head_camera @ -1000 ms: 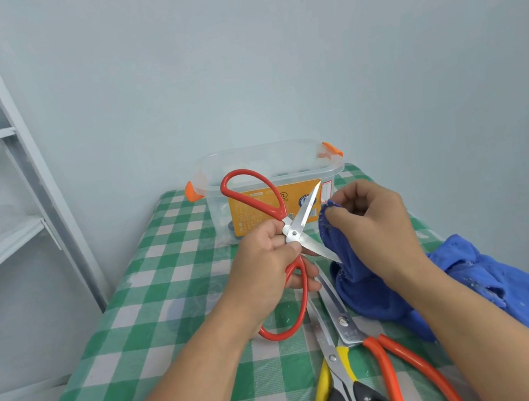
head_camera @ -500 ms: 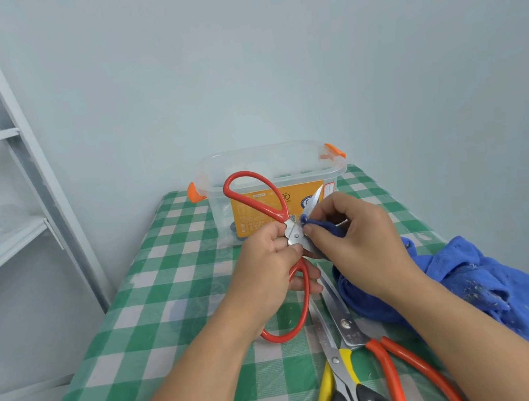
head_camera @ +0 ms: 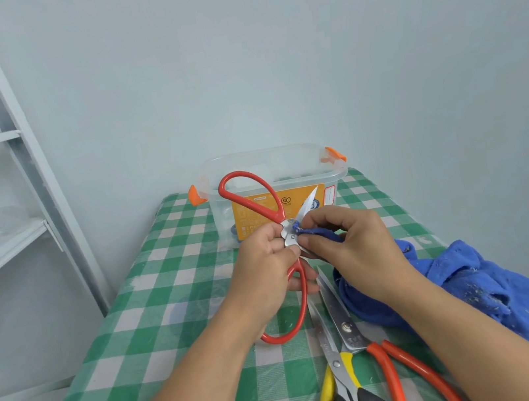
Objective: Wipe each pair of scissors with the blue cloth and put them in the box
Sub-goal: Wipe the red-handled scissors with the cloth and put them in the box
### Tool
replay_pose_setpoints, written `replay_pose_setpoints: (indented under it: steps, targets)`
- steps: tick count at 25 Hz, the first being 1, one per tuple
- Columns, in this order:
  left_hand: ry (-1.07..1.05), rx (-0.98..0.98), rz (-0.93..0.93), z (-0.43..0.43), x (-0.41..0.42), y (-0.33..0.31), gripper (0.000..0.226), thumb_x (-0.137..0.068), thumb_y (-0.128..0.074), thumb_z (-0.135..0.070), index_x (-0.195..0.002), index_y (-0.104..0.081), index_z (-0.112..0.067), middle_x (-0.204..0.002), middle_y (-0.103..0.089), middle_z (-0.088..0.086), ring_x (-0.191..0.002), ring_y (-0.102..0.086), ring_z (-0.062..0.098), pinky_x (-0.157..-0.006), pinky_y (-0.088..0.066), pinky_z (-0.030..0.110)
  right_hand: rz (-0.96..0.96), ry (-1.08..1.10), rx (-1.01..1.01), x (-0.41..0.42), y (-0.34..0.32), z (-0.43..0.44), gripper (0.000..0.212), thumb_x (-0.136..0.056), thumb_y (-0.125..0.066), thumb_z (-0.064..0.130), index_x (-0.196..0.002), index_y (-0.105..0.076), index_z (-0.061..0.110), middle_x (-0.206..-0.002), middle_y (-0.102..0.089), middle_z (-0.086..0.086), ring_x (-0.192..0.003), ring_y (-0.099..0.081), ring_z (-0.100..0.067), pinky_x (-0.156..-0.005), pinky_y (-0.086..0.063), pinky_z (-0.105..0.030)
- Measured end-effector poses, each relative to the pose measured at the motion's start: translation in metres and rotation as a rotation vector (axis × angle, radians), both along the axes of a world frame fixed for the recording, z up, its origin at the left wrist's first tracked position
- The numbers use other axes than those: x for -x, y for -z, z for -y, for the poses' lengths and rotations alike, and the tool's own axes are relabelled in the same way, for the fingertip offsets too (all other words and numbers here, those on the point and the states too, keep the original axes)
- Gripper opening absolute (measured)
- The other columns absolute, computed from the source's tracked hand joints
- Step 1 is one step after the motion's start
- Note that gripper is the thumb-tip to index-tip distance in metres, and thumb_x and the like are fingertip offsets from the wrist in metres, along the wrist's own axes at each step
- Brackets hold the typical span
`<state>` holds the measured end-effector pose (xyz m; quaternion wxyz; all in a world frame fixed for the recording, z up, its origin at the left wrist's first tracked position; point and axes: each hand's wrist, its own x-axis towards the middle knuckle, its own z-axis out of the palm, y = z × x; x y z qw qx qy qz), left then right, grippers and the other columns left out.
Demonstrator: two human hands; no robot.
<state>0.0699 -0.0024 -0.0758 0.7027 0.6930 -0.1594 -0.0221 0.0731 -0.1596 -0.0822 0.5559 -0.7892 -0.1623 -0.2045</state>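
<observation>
Item: red-handled steel scissors point(head_camera: 271, 206), blades apart, gripped at the pivot in my left hand point(head_camera: 266, 262); my right hand point(head_camera: 357, 248) pinches a fold of blue towelling cloth point(head_camera: 470, 282) at the blade root, best drawn tipward, keeping clear of the edge; clear plastic box point(head_camera: 332, 175) just beyond both hands.

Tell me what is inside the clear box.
Through the clear box wall a dark blue shape shows at the bottom; its orange label and the red scissors hide the rest.
</observation>
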Motion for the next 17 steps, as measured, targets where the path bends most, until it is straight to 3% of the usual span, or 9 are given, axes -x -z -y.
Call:
replay_pose_setpoints:
  steps: [5,11,15,17]
  targets:
    - [-0.016,-0.023,-0.005,0.0006,0.0011,0.0021,0.018,-0.099,-0.047,0.007,-0.106,-0.061,-0.002,-0.079,-0.067,0.010,-0.060,-0.065,0.024,-0.059,-0.062,0.049,-0.032,-0.005,-0.010,0.0030,0.0003,-0.0013,0.016,-0.087,-0.073,0.010,-0.076,-0.071,0.022,-0.077,-0.067,-0.014,-0.075,-0.061,-0.039,-0.075,-0.055,-0.059]
    - [-0.010,-0.029,-0.006,0.0018,0.0008,0.0030,0.017,-0.099,-0.047,0.008,-0.106,-0.060,-0.002,-0.082,-0.067,0.011,-0.060,-0.065,0.023,-0.059,-0.062,0.048,-0.055,-0.020,-0.017,0.0080,-0.0051,0.0000,0.013,-0.090,-0.068,0.001,-0.077,-0.069,0.001,-0.074,-0.062,-0.026,-0.065,-0.050,-0.018,-0.063,-0.042,-0.032]
    - [-0.023,-0.020,0.001,0.0028,-0.0015,0.0025,0.019,-0.100,-0.047,0.007,-0.106,-0.061,-0.004,-0.087,-0.067,0.017,-0.059,-0.065,0.022,-0.059,-0.062,0.047,-0.101,-0.017,-0.067,0.0065,-0.0031,0.0008,0.014,-0.090,-0.068,0.002,-0.078,-0.066,-0.005,-0.074,-0.059,-0.029,-0.066,-0.049,-0.019,-0.066,-0.040,-0.032]
    - [-0.015,-0.030,-0.002,0.0047,-0.0018,0.0025,0.019,-0.100,-0.046,0.008,-0.106,-0.060,-0.004,-0.094,-0.067,0.025,-0.059,-0.065,0.022,-0.059,-0.062,0.047,-0.122,0.045,-0.203,0.0063,-0.0032,0.0050,0.013,-0.089,-0.070,0.002,-0.077,-0.067,0.000,-0.069,-0.062,-0.019,-0.065,-0.054,-0.018,-0.066,-0.044,-0.032]
